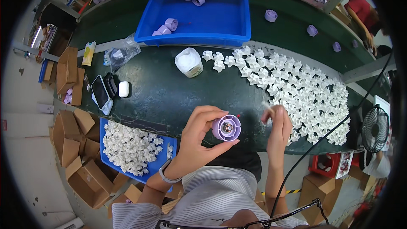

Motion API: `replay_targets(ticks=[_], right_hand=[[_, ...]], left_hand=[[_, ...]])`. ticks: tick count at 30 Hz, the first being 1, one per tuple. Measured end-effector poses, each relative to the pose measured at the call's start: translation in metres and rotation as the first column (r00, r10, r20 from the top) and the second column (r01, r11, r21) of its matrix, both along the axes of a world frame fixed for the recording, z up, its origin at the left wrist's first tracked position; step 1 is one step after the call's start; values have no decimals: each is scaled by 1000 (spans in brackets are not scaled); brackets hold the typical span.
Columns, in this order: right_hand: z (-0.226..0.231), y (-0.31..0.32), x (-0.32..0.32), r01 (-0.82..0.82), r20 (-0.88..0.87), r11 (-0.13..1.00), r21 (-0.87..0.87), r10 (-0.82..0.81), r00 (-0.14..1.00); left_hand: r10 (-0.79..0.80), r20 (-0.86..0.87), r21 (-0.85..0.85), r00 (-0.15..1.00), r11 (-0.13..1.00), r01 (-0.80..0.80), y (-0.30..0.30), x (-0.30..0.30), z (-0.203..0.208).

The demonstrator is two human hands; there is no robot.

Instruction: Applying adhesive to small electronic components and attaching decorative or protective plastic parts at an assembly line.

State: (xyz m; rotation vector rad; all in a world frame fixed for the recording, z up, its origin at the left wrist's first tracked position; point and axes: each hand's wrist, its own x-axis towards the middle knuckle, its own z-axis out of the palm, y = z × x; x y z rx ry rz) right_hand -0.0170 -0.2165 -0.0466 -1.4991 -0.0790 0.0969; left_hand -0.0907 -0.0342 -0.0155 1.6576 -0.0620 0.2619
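Observation:
My left hand grips a lilac round plastic housing between thumb and fingers, over the table's near edge. Its open end faces up, showing spokes and a small metal motor in the middle. To the right, my right hand is raised with its fingers curled in a pinch. Blur at the fingertips hides what they hold, if anything; a pale smear shows just above them. Beside that hand, many white star-shaped plastic pieces spread over the right side of the dark green table.
A blue tray with lilac housings stands at the back. A white tub, a phone and a white earbud case sit on the table. A blue bin of white pieces is lower left. A black cable crosses the right side.

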Motion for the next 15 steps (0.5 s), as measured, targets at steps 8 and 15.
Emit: replay_targets(ticks=[8, 15], right_hand=[[-54, 46, 52, 278, 468, 814, -511, -8, 884], [-60, 51, 52, 360, 435, 654, -665, -52, 899]], left_hand=[[39, -5, -46, 999, 998, -39, 0, -4, -6], [55, -16, -76, 998, 996, -56, 6, -7, -6]])
